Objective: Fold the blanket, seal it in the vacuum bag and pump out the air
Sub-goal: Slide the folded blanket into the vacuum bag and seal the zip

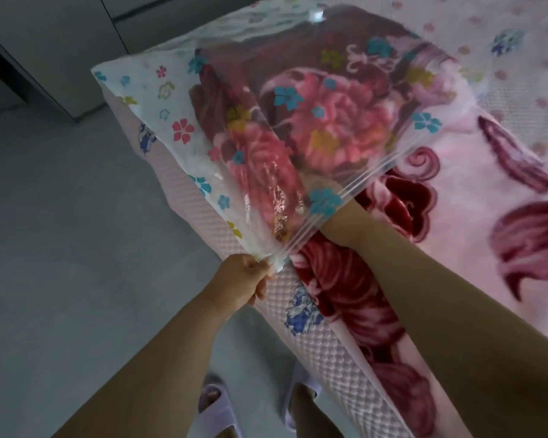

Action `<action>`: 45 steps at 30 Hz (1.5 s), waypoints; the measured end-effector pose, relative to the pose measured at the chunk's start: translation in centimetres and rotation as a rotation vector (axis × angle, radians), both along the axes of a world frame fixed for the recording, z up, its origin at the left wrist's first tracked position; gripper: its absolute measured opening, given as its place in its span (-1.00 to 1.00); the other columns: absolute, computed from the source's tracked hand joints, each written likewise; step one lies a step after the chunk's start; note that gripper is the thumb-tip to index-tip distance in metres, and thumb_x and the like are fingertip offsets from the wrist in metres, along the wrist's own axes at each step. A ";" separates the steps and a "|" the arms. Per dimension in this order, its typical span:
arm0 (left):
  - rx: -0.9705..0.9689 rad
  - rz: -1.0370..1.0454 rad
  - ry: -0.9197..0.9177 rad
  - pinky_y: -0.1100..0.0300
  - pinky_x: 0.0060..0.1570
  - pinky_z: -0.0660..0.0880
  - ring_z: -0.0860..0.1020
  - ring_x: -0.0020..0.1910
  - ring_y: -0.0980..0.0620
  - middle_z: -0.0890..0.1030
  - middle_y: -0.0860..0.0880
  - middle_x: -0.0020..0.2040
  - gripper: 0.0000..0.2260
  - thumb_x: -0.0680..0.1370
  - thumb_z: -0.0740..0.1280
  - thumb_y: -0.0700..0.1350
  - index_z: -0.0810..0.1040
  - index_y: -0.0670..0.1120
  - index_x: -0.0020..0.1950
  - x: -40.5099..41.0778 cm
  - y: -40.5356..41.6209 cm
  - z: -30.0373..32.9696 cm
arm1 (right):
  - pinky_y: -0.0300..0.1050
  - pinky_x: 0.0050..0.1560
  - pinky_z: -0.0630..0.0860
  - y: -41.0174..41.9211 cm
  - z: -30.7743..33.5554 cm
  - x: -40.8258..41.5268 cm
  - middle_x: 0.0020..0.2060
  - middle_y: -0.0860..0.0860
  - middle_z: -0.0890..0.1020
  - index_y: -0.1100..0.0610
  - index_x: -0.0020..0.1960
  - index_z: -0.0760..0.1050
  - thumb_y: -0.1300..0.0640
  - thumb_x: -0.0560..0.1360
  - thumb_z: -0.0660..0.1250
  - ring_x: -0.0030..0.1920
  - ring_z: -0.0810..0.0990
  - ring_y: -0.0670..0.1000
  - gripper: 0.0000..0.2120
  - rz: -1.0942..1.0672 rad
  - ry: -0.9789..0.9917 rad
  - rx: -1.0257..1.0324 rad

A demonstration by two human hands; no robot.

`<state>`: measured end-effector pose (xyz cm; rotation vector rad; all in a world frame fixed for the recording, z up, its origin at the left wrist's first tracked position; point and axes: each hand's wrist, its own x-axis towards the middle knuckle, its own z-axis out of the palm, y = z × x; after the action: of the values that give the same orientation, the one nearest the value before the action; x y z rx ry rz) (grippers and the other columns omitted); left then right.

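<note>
A clear vacuum bag point(159, 99) printed with small flowers lies on the bed, its open zip edge point(377, 175) facing me. Inside it sits the folded blanket point(336, 131), maroon with large pink flowers. My left hand point(247, 279) pinches the near corner of the bag's mouth and lifts it. My right arm goes into the mouth under the zip edge. Only my right hand's wrist point(342, 222) shows; the fingers are hidden behind the plastic and the blanket. A round white valve point(317, 15) sits at the bag's far end.
A second plush blanket point(487, 191), pink with maroon patterns, is spread on the bed under and to the right of the bag. The quilted pink mattress edge point(326, 352) runs diagonally beside me. Grey floor point(60, 248) and a cabinet point(45, 58) lie left. My slippered feet point(215, 406) stand below.
</note>
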<state>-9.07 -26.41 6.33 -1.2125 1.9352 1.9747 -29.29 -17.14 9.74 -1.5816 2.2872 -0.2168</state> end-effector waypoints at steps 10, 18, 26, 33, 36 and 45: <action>-0.574 -0.266 0.132 0.08 -0.23 0.53 0.60 -0.34 -0.14 0.54 -0.03 -0.48 -0.52 0.60 0.19 0.17 0.57 -0.12 -0.35 -14.4 -1.2 10.8 | 0.02 0.00 0.55 8.6 4.3 -4.4 -0.12 0.18 0.68 0.28 -0.06 0.67 0.34 0.30 0.33 -0.10 0.65 0.22 -0.75 -0.370 0.150 -0.424; -0.798 -0.390 0.212 0.02 -0.13 0.53 0.60 -0.19 -0.15 0.64 -0.15 -0.22 -0.64 0.56 0.26 0.12 0.57 -0.17 -0.18 -29.7 2.5 12.5 | -0.09 0.09 0.41 12.5 4.8 -18.1 0.02 0.13 0.64 0.21 0.06 0.61 0.11 0.50 0.31 0.08 0.55 0.17 -0.77 -0.822 0.155 -0.334; -1.044 -0.555 0.228 0.15 -0.25 0.35 0.53 -0.17 -0.11 0.54 -0.05 -0.25 -0.75 0.53 0.28 -0.01 0.45 -0.13 -0.29 -39.2 3.9 11.1 | 0.06 0.25 0.34 13.8 3.1 -29.5 0.28 0.16 0.47 0.15 0.40 0.29 -0.40 0.30 0.32 0.31 0.41 0.21 -0.13 -1.192 -0.167 0.008; -1.041 -0.677 0.315 0.11 -0.14 0.45 0.57 -0.09 -0.11 0.62 -0.08 -0.18 -0.83 0.52 0.29 -0.08 0.55 -0.16 -0.17 -46.7 2.8 10.8 | -0.15 -0.21 0.34 11.8 1.1 -32.4 -0.21 -0.14 0.58 0.04 -0.15 0.52 -0.51 -0.09 0.39 -0.23 0.54 -0.06 -0.25 -1.111 -0.579 0.114; -1.039 -0.714 0.330 0.18 -0.09 0.45 0.57 -0.03 -0.05 0.63 -0.02 -0.09 -0.87 0.49 0.31 -0.10 0.60 -0.13 -0.08 -50.3 2.1 10.7 | -0.13 -0.17 0.46 10.8 0.5 -32.8 -0.22 -0.13 0.63 0.01 -0.16 0.56 -0.42 -0.09 0.42 -0.21 0.59 -0.05 -0.33 -1.046 -0.572 0.117; -1.143 -1.020 -0.011 0.24 -0.38 0.35 0.50 -0.35 0.02 0.58 -0.06 -0.22 -0.72 0.50 0.31 0.08 0.45 -0.12 -0.22 -58.3 4.1 7.9 | -0.03 0.13 0.45 7.7 -1.5 -32.9 0.09 0.04 0.58 0.10 0.23 0.51 -0.31 0.20 0.47 0.05 0.54 0.08 -0.27 -0.964 -0.504 0.033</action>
<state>-67.41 -22.29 14.21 -0.0822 2.8389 0.3158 -62.16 -9.47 8.20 -0.2270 2.3841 -0.7028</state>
